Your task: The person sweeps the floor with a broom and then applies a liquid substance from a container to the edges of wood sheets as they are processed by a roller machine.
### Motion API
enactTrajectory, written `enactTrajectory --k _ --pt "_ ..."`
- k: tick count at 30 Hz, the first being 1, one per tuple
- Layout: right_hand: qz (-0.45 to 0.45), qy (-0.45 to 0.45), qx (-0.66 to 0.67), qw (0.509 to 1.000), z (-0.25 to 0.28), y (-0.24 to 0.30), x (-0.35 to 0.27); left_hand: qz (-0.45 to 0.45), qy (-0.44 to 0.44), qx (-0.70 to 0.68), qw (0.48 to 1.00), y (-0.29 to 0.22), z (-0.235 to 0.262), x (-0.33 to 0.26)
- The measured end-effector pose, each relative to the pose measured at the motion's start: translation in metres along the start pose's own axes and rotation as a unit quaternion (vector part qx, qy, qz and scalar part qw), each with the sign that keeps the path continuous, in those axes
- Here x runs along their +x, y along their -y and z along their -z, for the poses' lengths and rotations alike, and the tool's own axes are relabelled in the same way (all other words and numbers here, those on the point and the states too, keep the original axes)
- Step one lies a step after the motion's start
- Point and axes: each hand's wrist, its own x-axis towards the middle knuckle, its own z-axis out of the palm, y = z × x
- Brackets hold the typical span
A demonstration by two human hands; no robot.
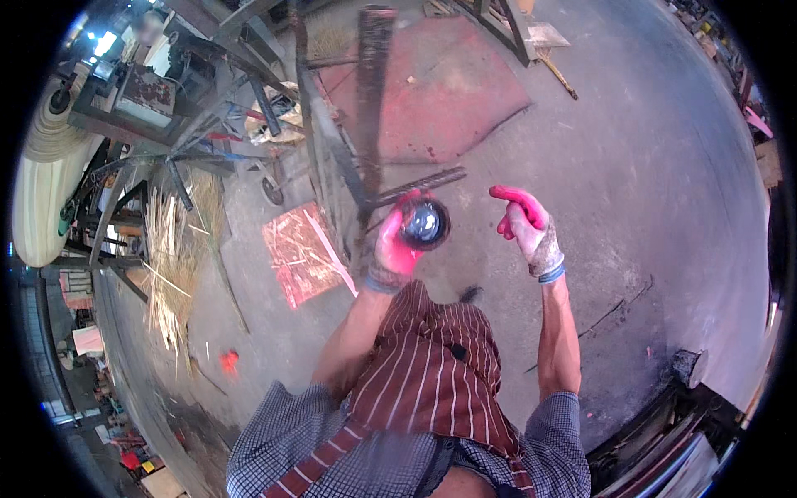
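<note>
Black round object (426, 224) in left hand (393, 249), fingers (408, 200) partly hidden, kind unclear

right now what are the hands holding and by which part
The left hand holds a round, dark, glossy object by its left side; the right hand appears to hold nothing.

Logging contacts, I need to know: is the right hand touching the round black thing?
Apart: the head view shows floor plainly between the right hand and the round black thing.

Round object (424, 224) black; gloves (528, 224) pink and white; apron (423, 361) brown, white-striped; shirt (278, 432) checked.
</note>
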Motion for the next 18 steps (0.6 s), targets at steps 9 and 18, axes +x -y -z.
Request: enactTrajectory --k 9,18 --pt "0.311 0.171 -0.377 0.856 0.037 0.045 0.027 -0.16 0.005 0.273 0.949 0.05 -0.074 0.069" --pt "0.089 0.3 -0.174 0.934 0.022 -0.007 0.121 -0.195 -0.109 0.309 0.924 0.045 -0.054 0.145"
